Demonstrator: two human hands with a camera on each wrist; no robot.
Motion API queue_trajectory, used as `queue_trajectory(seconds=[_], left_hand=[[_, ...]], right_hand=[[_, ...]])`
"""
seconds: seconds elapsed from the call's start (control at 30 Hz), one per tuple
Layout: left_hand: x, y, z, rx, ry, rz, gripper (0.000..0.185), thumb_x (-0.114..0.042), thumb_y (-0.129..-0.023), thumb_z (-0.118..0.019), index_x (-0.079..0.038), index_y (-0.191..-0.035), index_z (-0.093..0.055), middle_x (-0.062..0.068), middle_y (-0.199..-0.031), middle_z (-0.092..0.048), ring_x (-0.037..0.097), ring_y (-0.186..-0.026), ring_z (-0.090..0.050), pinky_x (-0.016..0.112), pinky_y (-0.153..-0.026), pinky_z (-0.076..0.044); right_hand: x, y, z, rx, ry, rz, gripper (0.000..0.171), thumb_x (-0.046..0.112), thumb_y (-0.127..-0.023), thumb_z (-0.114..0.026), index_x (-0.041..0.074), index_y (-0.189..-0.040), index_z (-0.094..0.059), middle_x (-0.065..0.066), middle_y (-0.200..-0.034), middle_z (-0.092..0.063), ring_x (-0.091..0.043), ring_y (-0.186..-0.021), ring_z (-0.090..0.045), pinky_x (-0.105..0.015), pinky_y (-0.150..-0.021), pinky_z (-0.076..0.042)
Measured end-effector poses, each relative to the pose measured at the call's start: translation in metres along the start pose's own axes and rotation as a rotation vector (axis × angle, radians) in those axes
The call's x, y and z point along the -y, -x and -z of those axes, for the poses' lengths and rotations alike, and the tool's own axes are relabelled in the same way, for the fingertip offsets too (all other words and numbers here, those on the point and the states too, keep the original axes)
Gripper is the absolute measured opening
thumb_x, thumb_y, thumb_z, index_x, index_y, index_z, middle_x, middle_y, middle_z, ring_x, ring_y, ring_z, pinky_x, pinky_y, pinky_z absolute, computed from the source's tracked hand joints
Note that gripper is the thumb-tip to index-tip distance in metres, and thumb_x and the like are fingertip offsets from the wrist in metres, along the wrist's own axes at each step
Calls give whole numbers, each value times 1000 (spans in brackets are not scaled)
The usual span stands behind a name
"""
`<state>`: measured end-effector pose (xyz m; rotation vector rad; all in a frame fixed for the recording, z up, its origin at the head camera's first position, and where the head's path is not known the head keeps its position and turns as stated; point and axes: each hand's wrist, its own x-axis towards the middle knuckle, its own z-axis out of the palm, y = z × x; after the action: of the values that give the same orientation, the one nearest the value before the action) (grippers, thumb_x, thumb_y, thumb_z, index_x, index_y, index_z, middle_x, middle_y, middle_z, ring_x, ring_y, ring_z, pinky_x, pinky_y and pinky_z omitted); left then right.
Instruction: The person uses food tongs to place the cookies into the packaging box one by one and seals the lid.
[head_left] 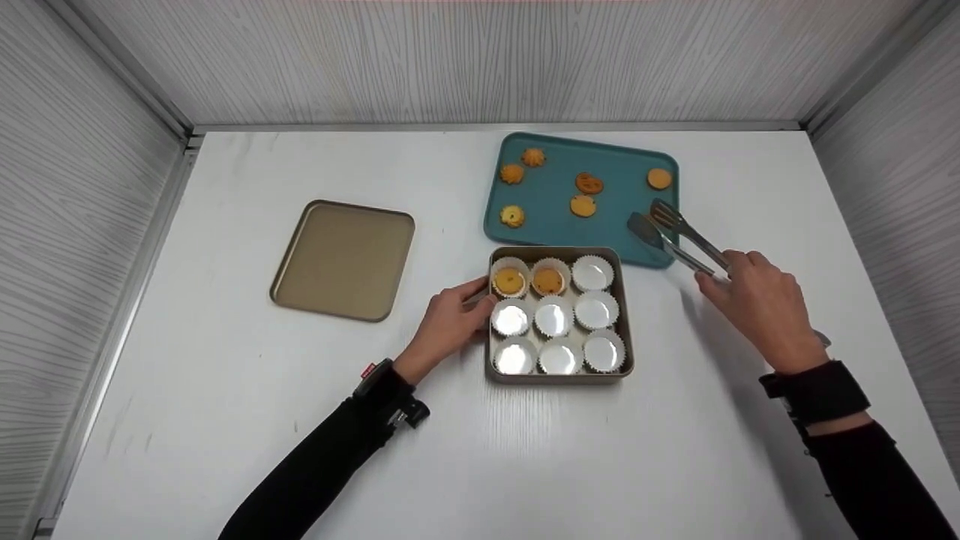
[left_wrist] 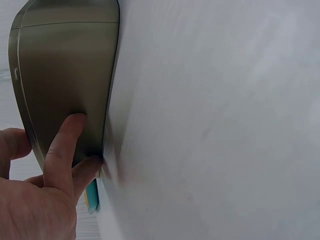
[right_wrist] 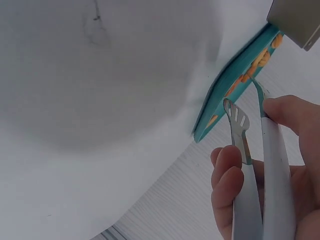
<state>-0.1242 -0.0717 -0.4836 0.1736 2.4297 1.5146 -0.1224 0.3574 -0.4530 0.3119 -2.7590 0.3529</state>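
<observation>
My left hand holds the left wall of a square gold baking tin, its thumb at the rim. In the left wrist view, the fingers press the tin's outer side. Paper cups fill the tin in rows; the two at back left hold cookies, and the others look bare. Gripped in my right hand is a pair of tongs with one slotted head. Their ends stand apart over the front right of a teal tray. Several cookies lie scattered on that tray.
A shallow square gold pan or lid lies flat on the white table to the left. The teal tray sits just behind the tin, their edges close together. Pale wood-grain panels enclose the table at the back and both sides.
</observation>
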Motion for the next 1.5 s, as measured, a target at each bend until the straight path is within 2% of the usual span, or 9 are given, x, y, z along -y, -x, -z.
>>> queue_trajectory(seconds=[0.27,0.5,0.97,1.27,1.5], left_hand=[[-1,0,0,1,-1,-6,51,-29,-104,-59,-4,-148,-56,11,-148,-58,24,-131,-60,37,-113,-43],[-1,1,0,2,-9,-13,52,-30,-104,-58,-5,-149,-56,9,-148,-58,22,-136,-54,37,-114,-42],[0,0,0,1,-14,-21,53,-30,-103,-59,-4,-149,-55,10,-148,-58,24,-139,-52,38,-115,-40],[-1,1,0,-1,0,-19,52,-30,-104,-59,-4,-149,-56,10,-148,-57,23,-138,-53,37,-114,-41],[0,2,1,15,5,-11,53,-31,-104,-58,-3,-150,-54,11,-150,-56,24,-135,-56,38,-114,-42]], right_hand=[[-3,2,-3,1,0,7,41,18,-90,-80,-17,-106,-67,-25,-74,-59,-36,-54,-59,-55,-46,-51],[-6,3,-6,-57,6,97,40,17,-91,-82,-16,-107,-67,-24,-72,-58,-37,-55,-60,-54,-44,-51],[-8,4,-7,12,-69,36,35,17,-95,-77,-15,-107,-68,-18,-69,-54,-30,-56,-50,-49,-47,-47],[-3,4,-4,-8,-82,55,38,18,-95,-78,-15,-110,-67,-19,-71,-55,-30,-57,-52,-50,-48,-49],[6,5,0,-50,-85,117,36,16,-92,-80,-13,-110,-67,-20,-71,-55,-30,-54,-52,-49,-45,-49]])
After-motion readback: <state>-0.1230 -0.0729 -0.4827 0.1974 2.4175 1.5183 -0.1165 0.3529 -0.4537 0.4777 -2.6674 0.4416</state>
